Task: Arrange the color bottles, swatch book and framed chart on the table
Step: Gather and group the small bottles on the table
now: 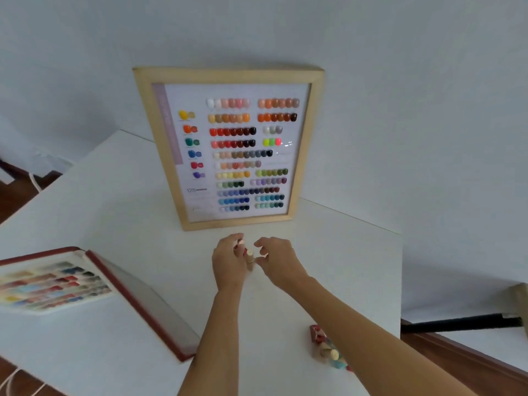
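Head view: framed chart [228, 147] upright at the tabletop's [120, 195] far edge. Just before it, left hand [228, 262] clenched around small color bottles [248, 254], mostly hidden; right hand [278, 260] half-curled beside, grasp unclear. Swatch book [85, 287] open, cut off at left edge. More bottles [328, 350] blurred near right edge.

I see a desk [114, 195] with a smooth, matt white top. At its far edge the framed chart [228, 147] has a pale, unvarnished-looking wood frame and a glossy front that catches a glint. The swatch book [85, 281] at the left edge has a dull red cover and shiny swatches. The floor [485, 364] looks like dark polished wood.
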A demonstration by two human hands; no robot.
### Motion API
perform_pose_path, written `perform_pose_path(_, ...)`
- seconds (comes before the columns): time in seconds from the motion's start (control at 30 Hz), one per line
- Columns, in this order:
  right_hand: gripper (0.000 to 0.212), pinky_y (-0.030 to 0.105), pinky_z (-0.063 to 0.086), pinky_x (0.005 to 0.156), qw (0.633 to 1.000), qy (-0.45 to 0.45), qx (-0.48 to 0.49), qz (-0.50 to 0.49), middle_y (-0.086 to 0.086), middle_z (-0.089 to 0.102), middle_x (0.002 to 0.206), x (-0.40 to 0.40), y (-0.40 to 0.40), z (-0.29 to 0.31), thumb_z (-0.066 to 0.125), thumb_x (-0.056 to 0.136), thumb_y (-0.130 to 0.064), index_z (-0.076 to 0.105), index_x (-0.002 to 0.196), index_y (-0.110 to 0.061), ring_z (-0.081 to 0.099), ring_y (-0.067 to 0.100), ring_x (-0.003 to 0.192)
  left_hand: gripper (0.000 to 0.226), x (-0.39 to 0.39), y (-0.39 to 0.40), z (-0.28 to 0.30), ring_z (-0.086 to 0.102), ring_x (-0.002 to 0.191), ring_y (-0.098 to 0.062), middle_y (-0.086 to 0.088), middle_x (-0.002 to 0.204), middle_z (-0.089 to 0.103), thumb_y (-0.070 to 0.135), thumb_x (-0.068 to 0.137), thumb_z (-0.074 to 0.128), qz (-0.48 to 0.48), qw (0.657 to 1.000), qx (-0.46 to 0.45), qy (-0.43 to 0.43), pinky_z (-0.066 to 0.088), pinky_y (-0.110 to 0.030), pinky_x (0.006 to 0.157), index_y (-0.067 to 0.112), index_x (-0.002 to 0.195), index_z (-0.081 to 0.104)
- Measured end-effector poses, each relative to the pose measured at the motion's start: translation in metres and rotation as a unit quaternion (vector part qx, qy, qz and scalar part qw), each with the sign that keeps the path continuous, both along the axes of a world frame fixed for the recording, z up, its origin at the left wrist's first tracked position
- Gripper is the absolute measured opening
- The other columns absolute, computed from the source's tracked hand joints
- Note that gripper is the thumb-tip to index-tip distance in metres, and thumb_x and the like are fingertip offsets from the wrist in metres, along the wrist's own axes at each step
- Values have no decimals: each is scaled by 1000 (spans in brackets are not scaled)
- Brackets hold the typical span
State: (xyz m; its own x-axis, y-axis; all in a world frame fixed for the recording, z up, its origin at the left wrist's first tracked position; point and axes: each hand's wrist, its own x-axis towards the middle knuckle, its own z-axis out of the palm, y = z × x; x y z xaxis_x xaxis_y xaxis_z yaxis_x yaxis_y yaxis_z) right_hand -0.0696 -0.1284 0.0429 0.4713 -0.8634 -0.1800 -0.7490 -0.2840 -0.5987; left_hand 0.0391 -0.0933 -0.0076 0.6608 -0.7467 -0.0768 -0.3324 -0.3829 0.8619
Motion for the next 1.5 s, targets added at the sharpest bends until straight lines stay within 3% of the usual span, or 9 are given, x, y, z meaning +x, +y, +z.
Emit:
perform_pose_path(0.13,23,28,47,74,1000,0,8,7,12,67,100,12,-2,-9,60,87,-22,67,107,-13,62,25,87,22,0,3,-5,62,95,-20,-7,104,68,2,88,57,-7,1000,-1,-7,46,-20,81,12,107,64)
perform_pose_path(0.27,20,37,51,74,1000,-2,8,19,12,66,96,11,0,-10,53,89,-22,65,100,-11,61,28,85,18,-1,8,-2,60,81,-10,2,91,64,2,89,58,2,1000,-18,3,39,1,65,12,102,63)
perform_pose_path(0.37,18,41,51,74,999,13,12,33,14,64,94,2,0,-6,53,88,-20,62,95,-6,61,31,83,17,-5,12,3,60,79,-4,6,90,63,3,88,60,-1,1000,-29,-5,40,-2,74,11,102,63)
perform_pose_path(0.47,18,41,52,76,999,17,14,30,14,65,92,-23,1,-1,54,86,-18,61,94,-3,60,29,82,15,-16,17,11,59,70,14,12,82,61,5,87,61,-39,997,-59,-20,40,3,65,13,99,63)
perform_pose_path(0.6,17,32,50,75,1000,26,9,5,9,65,95,-73,4,5,56,86,-18,62,98,-8,59,24,83,16,-41,24,17,54,73,19,15,80,61,4,86,63,-106,991,-79,-38,40,-4,73,13,98,64)
perform_pose_path(0.7,15,22,41,69,999,43,4,-28,7,65,95,-112,9,10,56,86,-18,62,98,-11,54,17,79,18,-64,27,21,60,76,11,9,86,66,4,85,63,-162,984,-74,-26,44,-6,76,14,101,64)
perform_pose_path(0.87,17,11,33,61,995,62,-10,-80,6,68,95,-166,24,15,60,86,-19,65,99,-10,53,11,76,17,-106,32,23,65,91,-12,-1,95,71,6,86,63,-277,960,-49,-9,53,-22,85,14,101,65)
perform_pose_path(1.1,20,29,55,80,989,69,10,-129,7,71,98,-201,46,12,62,85,-19,66,103,-11,65,19,85,14,-149,36,18,65,88,-13,-1,92,70,7,85,64,-393,919,20,-39,50,-16,78,16,96,64)
perform_pose_path(1.5,20,33,56,79,986,96,11,-133,5,70,99,-205,56,3,61,84,-23,67,101,-14,65,19,84,14,-168,37,14,66,87,-17,-3,95,71,7,85,64,-424,899,79,-80,53,-25,81,15,96,65)
